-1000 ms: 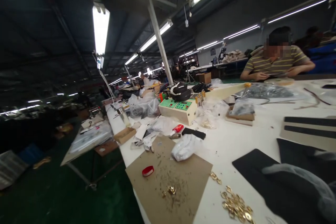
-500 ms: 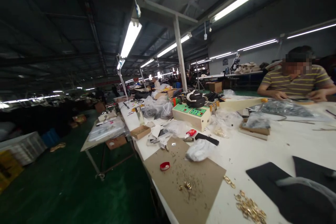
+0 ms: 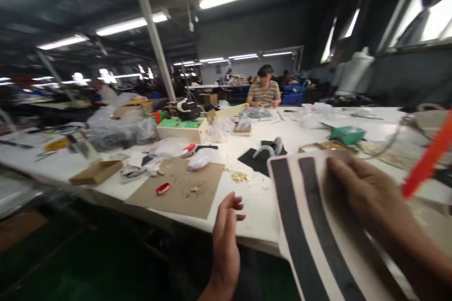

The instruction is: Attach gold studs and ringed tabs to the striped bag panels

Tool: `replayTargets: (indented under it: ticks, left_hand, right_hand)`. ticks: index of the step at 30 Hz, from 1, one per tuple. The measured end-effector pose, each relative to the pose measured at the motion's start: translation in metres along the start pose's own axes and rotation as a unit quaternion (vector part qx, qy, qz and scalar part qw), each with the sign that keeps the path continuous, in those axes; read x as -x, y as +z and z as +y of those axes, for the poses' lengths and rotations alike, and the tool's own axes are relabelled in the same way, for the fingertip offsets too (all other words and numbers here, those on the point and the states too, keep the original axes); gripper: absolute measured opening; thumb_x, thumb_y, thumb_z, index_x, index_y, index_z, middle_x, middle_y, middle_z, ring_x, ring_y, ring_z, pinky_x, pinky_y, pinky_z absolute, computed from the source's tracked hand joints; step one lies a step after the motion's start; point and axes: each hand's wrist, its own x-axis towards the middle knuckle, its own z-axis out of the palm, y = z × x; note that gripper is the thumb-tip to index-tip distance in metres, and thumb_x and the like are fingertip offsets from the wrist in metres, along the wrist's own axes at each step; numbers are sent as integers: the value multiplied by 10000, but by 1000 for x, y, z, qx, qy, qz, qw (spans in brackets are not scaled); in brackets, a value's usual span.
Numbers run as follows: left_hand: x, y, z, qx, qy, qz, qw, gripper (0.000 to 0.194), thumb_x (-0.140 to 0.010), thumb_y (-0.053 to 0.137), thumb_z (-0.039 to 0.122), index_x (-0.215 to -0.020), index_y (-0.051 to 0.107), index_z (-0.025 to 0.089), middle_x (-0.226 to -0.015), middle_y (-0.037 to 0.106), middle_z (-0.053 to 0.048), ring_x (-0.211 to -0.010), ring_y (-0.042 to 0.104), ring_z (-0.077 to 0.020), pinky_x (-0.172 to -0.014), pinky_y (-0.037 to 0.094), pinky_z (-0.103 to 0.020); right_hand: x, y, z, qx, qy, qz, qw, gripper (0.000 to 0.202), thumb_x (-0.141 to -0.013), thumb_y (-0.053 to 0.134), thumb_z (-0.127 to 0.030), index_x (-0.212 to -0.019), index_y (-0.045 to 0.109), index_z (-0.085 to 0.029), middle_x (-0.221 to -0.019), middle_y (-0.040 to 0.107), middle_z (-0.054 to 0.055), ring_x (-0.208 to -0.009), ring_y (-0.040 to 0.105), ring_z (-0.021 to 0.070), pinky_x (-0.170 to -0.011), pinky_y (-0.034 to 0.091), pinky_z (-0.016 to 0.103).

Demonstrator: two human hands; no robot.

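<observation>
My right hand [image 3: 374,197] grips the upper edge of a pale flat panel with dark stripes [image 3: 294,216], tilted up at the lower right; its exact kind is unclear. The thumb lies over its face, and the lower part runs out of view. My left hand [image 3: 227,240] is raised at the table's front edge, fingers apart and a little curled, nothing in it. Beyond it are a pile of gold-coloured metal links [image 3: 240,177] and a brown board [image 3: 187,183] with a red ring-shaped piece [image 3: 163,189] and small gold bits on it.
A cream control box with green panels [image 3: 183,128] stands mid-table beside plastic bags. Black pieces with a pale strap [image 3: 259,157] lie behind the striped panel. A green box [image 3: 348,135] and a blurred orange object [image 3: 429,160] are at right. A co-worker [image 3: 264,88] sits across the table.
The view has swung right and now takes in more of the table's right side. Both my hands have come into view, the right one holding the striped panel.
</observation>
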Motion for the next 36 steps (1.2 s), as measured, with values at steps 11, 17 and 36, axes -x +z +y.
replayTargets:
  ticks: [11,17,36]
  left_hand:
    - [68,51,-28,110,-299,-261,911,562,-744,897,404,-1196,733,112,-1072,797,-161,-956,760,-351,-890,579,-452]
    - [76,43,-59,5,-338,-245,908,489,-665,932,379,-1050,796,111,-964,815,-148,-914,775,-350,-895,586,-459]
    - [-54,98,-68,-319,-152,-280,893,178,-757,795,325,-855,813,178,-893,819,-108,-883,753,-335,-751,536,-377]
  right_hand:
    - [142,-6,78,-43,135,-94,985,449,-998,481,-615,-851,595,-207,-806,674,43,-770,612,237,-692,470,317]
    - [174,0,103,-135,217,-166,952,484,-899,623,-656,-1010,693,-191,-977,763,106,-962,720,336,-838,582,394]
    - [65,47,130,83,159,-201,963,246,-873,692,-426,-876,748,-187,-887,794,90,-843,741,291,-697,505,329]
